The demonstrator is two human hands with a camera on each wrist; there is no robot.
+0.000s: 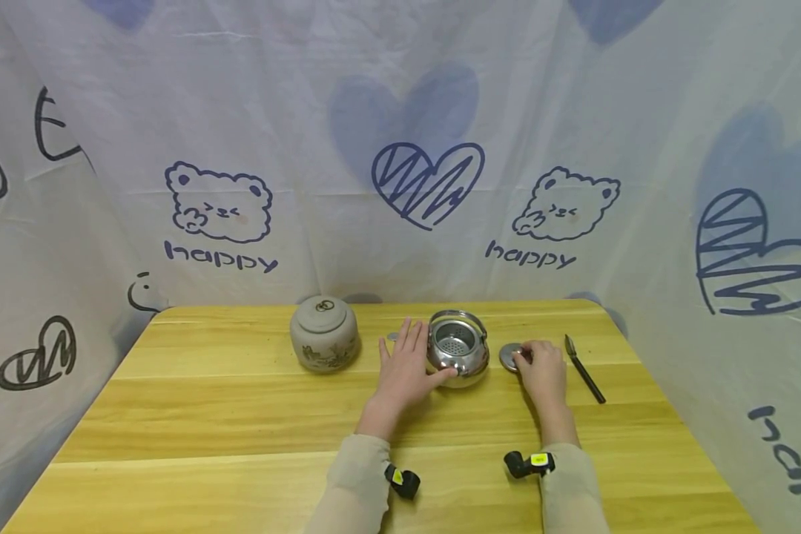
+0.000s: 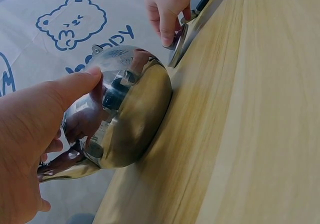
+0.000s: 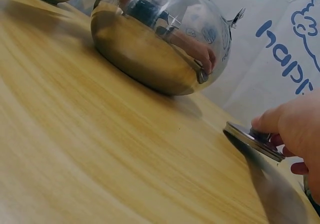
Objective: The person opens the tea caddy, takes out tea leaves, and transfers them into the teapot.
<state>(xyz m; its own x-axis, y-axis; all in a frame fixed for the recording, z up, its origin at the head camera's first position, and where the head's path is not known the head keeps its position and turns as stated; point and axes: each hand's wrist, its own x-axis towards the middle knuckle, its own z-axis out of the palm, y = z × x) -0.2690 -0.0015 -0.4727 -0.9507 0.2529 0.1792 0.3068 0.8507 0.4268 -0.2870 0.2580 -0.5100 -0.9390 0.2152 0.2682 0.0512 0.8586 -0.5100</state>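
Tabletop work with two bare hands, seen from the head and from both wrists. A metal teapot (image 1: pixel 469 363) stands upright on a wooden table (image 1: pixel 240 423), its lid off and a perforated strainer (image 1: pixel 455 343) showing in the opening. The left hand (image 1: pixel 407 367) rests on the pot's left side: its fingers are extended and slightly apart, and the thumb lies against the near part of the body. In the left wrist view the spout (image 2: pixel 75 166) runs beneath this hand.

The right hand (image 1: pixel 544 374), to the right of the pot, pinches the knob of the round metal lid (image 1: pixel 509 357) between thumb and fingers. The lid is tilted and well apart from the opening, low over the table; whether its edge touches the wood cannot be told.

Well to the left of the pot stands a grey lidded jar (image 1: pixel 323 345) with a dark picture on its side. To the right of the right hand lies a slender tool (image 1: pixel 586 372) with a black handle. Behind the table hangs a pale cloth (image 1: pixel 294 133) printed with hearts, bears and lettering.
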